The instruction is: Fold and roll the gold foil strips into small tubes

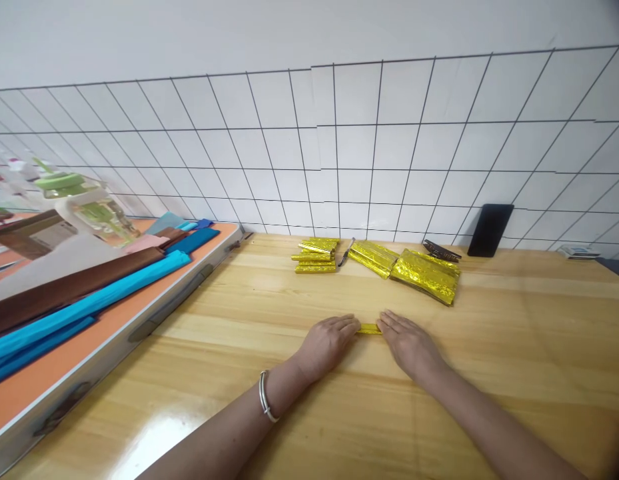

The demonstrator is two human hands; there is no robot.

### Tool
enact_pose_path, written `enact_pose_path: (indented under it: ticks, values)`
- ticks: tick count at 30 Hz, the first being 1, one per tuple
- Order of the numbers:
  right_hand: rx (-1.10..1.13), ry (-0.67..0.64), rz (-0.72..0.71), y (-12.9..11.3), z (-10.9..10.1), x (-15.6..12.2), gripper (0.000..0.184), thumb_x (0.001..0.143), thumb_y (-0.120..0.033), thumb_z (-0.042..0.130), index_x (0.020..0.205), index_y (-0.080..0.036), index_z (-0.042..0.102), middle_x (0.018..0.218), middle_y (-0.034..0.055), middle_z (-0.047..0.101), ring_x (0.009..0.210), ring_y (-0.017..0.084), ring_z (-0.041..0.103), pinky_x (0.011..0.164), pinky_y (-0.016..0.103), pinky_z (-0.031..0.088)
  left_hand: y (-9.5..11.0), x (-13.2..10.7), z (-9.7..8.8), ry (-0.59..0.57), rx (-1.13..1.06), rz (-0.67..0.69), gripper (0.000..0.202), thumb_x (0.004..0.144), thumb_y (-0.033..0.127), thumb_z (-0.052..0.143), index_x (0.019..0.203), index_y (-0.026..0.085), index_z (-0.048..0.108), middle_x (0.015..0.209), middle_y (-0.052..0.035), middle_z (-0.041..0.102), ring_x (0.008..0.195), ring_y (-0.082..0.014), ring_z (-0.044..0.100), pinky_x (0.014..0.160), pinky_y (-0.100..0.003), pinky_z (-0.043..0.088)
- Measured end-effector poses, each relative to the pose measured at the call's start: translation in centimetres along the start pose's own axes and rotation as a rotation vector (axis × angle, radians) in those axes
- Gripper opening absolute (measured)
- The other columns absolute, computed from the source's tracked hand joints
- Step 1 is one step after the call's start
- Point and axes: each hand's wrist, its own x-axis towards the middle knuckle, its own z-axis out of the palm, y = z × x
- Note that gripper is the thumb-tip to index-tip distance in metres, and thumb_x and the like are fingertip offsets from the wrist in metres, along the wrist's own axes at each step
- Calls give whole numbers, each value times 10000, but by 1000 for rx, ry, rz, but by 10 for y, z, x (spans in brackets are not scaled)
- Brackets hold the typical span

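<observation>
A narrow folded strip of gold foil paper [369,329] lies on the wooden table [514,373]. My left hand [326,345] presses flat on its left end, fingers stretched out. My right hand [409,343] lies flat on its right end, fingers also extended. Only the short middle of the strip shows between the two hands. A silver bangle [265,398] sits on my left wrist. Behind the hands lie a pile of folded gold strips [315,255] and stacks of flat gold foil sheets [426,273].
A small tool like a pen or knife [346,253] lies between the gold piles. A dark phone [490,230] leans on the wire grid wall, a dark clip-like object [440,251] beside it. On the left an orange board [34,390] holds blue and brown paper rolls.
</observation>
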Motion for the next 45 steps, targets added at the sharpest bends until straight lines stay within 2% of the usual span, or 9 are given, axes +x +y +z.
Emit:
enact_pose_path:
  ticks: [5, 11, 17, 23, 28, 34, 41, 43, 45]
  values:
    - [28, 13, -14, -2, -5, -2, 443, 817, -12, 371, 1205, -105, 564, 1279, 131, 514, 1220, 203, 450, 1030, 379, 381, 5, 7, 1, 14, -118, -46, 232, 884, 234, 480, 1097, 200, 564, 1124, -54, 620, 1067, -184, 554, 941, -341, 438]
    - [50, 56, -45, -2, -6, -7, 428, 820, -11, 386, 1184, -124, 582, 1264, 122, 535, 1201, 208, 472, 1018, 394, 399, 10, 5, -7, -11, -207, -105, 85, 854, 222, 512, 850, 168, 577, 904, -55, 633, 896, -177, 569, 824, -320, 457]
    - [28, 158, -90, 1, -12, -11, 424, 839, -8, 371, 1201, -126, 558, 1254, 116, 552, 1213, 200, 457, 1025, 389, 399, 13, 4, -12, -26, -318, -198, 97, 862, 247, 499, 867, 167, 553, 906, -56, 616, 894, -180, 553, 828, -328, 439]
    - [70, 273, -128, 6, -30, -11, 454, 862, -14, 351, 1281, -138, 477, 1299, 109, 511, 1259, 212, 394, 1039, 417, 391, 25, 3, -32, -40, -891, -461, 323, 845, 402, 525, 1066, 168, 499, 1094, -93, 590, 927, -176, 579, 767, -293, 476]
    - [122, 274, -244, 5, -44, -11, 453, 890, -63, 366, 1329, -166, 416, 1336, 94, 469, 1278, 240, 354, 1038, 462, 382, 33, 2, -37, -286, -1611, -715, 481, 840, 497, 489, 1176, 153, 489, 1154, -154, 571, 781, -192, 667, 496, -203, 472]
    - [187, 208, -311, -1, -61, -12, 407, 911, -127, 384, 1309, -194, 443, 1343, 87, 456, 1275, 247, 343, 1035, 474, 370, 37, -2, -30, -539, -1912, -762, 374, 779, 406, 608, 1002, 107, 580, 927, -155, 680, 681, -208, 685, 435, -192, 489]
    - [166, 138, -372, -1, -66, -11, 439, 910, -129, 391, 1344, -191, 391, 1362, 81, 433, 1293, 245, 313, 1052, 473, 344, 43, -3, -36, -636, -1963, -712, 315, 782, 329, 605, 996, 100, 577, 922, -149, 675, 657, -203, 678, 466, -230, 526]
    - [217, 157, -299, -3, -61, -10, 436, 917, -132, 366, 1344, -218, 395, 1358, 62, 447, 1293, 234, 323, 1059, 472, 333, 45, -3, -35, -603, -1906, -704, 317, 782, 355, 609, 970, 102, 575, 856, -124, 678, 594, -170, 661, 441, -209, 501]
    - [336, 219, -109, -6, -54, -9, 439, 928, -159, 335, 1358, -237, 374, 1369, 59, 438, 1284, 223, 351, 1059, 462, 336, 48, -3, -33, -527, -1849, -712, 337, 773, 398, 615, 938, 109, 564, 794, -98, 673, 543, -145, 636, 423, -193, 470]
